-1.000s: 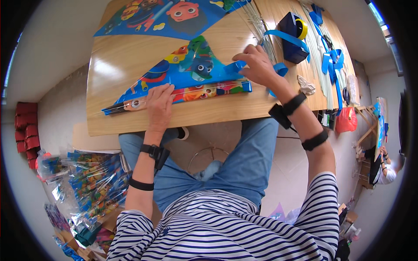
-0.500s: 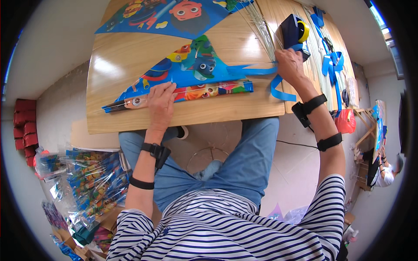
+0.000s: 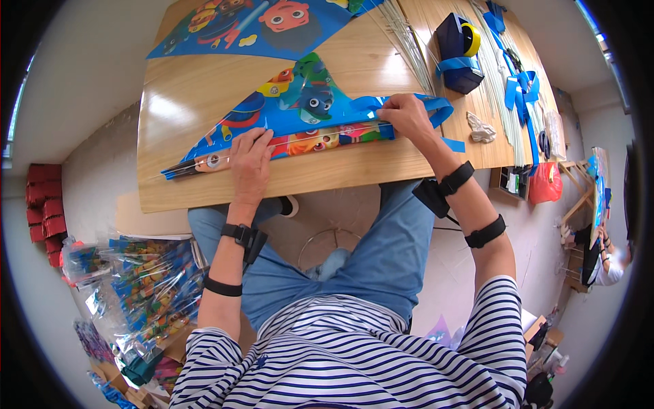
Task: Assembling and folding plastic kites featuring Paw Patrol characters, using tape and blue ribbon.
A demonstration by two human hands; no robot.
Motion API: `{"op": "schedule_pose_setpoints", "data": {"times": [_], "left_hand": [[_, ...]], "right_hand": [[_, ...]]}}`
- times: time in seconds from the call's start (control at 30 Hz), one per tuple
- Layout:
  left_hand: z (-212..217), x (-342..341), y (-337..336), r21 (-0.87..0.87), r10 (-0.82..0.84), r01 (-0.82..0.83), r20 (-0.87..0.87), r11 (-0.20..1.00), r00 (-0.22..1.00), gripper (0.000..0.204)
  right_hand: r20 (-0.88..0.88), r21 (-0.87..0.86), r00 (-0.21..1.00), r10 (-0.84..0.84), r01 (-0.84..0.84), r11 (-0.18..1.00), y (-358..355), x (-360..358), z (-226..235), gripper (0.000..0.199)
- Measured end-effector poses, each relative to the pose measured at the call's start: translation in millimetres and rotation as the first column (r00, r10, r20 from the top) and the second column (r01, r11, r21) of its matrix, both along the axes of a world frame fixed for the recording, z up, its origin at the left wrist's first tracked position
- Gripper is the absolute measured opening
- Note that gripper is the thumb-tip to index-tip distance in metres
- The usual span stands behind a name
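A blue cartoon-printed kite sail [image 3: 235, 117] of thin sheet lies on the table in front of me, its near edge rolled into a long narrow strip along a thin rod. My left hand [image 3: 251, 160] lies over this rolled edge, fingers stretched and flat on it. At the strip's right end my right hand [image 3: 409, 117] pinches a small shiny piece that looks like clear tape, just above the sheet. A blue ribbon [image 3: 439, 109] loops out from beside the right hand, its tail on the table. A dark blue tape dispenser [image 3: 458, 76] with a yellow-cored roll stands further right.
Another printed sail [image 3: 252, 37] lies at the far left of the table. Thin rods [image 3: 405, 44], blue ribbons [image 3: 524, 95] and a crumpled pale scrap [image 3: 481, 127] are on the right. Bagged printed goods [image 3: 146, 286] pile up at lower left. A red bag [image 3: 545, 183] hangs beyond the table; another person [image 3: 606, 266] works there.
My right hand has moved left and nearer, from the tape dispenser to the right end of the rolled edge. The blue ribbon now loops beside it. My left hand has stayed in place.
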State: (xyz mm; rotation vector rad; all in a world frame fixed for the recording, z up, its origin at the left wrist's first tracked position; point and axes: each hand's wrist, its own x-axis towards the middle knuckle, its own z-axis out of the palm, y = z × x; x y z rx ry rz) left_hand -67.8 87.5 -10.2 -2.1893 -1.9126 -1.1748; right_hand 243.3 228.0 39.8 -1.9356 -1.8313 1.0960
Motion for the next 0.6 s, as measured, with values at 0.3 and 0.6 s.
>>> {"op": "schedule_pose_setpoints", "data": {"times": [0.3, 0.6], "left_hand": [[1.1, -0.9, 0.0, -0.012, 0.003, -0.003, -0.01, 1.0, 1.0, 0.029], [-1.4, -0.6, -0.8, -0.012, 0.008, -0.008, -0.009, 1.0, 1.0, 0.031]], "right_hand": [[0.183, 0.156, 0.976, 0.118, -0.147, 0.977, 3.5, -8.7, -17.5, 0.016], [0.302, 0.343, 0.945, 0.124, -0.229, 0.911, 1.0, -15.6, -28.6, 0.018]]}}
